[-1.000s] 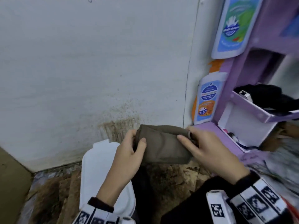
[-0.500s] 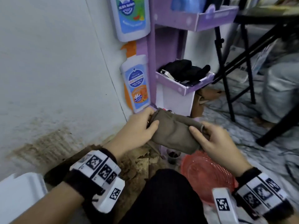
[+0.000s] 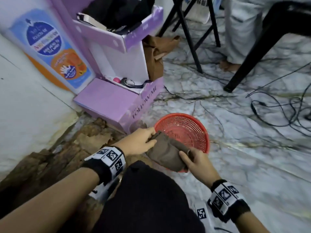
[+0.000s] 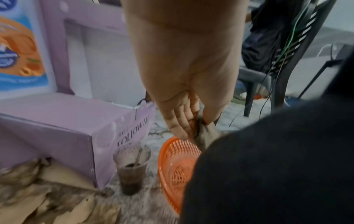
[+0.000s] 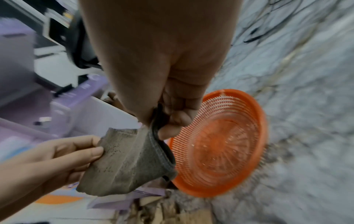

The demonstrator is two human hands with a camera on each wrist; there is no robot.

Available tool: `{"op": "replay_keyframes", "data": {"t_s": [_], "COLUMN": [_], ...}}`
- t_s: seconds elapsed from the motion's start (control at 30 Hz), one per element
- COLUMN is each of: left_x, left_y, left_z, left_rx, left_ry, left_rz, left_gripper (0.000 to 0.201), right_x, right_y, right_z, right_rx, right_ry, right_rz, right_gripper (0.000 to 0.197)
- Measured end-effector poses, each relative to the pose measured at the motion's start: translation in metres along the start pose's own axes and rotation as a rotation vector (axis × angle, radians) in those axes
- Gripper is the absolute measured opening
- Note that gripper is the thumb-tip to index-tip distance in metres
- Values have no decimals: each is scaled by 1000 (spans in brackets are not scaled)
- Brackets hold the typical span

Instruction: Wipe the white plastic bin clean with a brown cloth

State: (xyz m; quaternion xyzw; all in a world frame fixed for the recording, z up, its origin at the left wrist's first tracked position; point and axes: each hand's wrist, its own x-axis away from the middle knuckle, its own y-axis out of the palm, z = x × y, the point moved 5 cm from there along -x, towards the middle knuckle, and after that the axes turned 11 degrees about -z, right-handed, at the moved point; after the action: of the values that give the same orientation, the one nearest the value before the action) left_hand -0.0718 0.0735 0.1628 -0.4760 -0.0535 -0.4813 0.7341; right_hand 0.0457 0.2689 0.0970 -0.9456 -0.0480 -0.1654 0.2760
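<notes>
Both hands hold the folded brown cloth (image 3: 165,154) just over the near rim of a red mesh basket (image 3: 188,130) on the floor. My left hand (image 3: 143,140) pinches the cloth's upper left corner; in the left wrist view that hand (image 4: 189,121) grips the cloth (image 4: 205,134) between thumb and fingers. My right hand (image 3: 193,157) pinches the right edge, and in the right wrist view it (image 5: 172,121) clamps the cloth (image 5: 130,160) at a dark hem. The white plastic bin is out of sight in all current views.
A purple cardboard display stand (image 3: 117,101) stands by the wall to the left. A plastic cup of dark liquid (image 4: 132,168) sits beside the basket. Torn brown cardboard (image 3: 70,148) covers the floor at left. Black chair legs (image 3: 193,47) and cables (image 3: 277,111) cross the marble floor.
The view has swung right and down, away from the wall and the white bin. Both hands have carried the cloth rightward and lower, over the red basket.
</notes>
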Motion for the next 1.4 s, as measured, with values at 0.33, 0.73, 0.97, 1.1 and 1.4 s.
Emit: {"op": "replay_keyframes", "data": {"t_s": [0.33, 0.73, 0.97, 1.1, 1.4], "left_x": [-78, -91, -86, -83, -74], "left_y": [76, 88, 90, 89, 88], "left_z": [-60, -89, -91, -93, -97], "left_rx": [-80, -133, -235, -230, -121], "left_ry": [-116, -153, -158, -165, -141], "left_rz": [-261, -176, -163, -164, -172], "left_gripper": [21, 17, 23, 27, 49], "right_x": [-9, -21, -19, -15, -5], "right_y": [59, 81, 79, 81, 76], "right_z": [73, 108, 114, 115, 106], "right_rx": [-12, 35, 106, 133, 105], "right_ry": [134, 222, 258, 270, 285], "right_rz": [-78, -23, -34, -41, -57], "right_gripper": [26, 23, 31, 42, 55]}}
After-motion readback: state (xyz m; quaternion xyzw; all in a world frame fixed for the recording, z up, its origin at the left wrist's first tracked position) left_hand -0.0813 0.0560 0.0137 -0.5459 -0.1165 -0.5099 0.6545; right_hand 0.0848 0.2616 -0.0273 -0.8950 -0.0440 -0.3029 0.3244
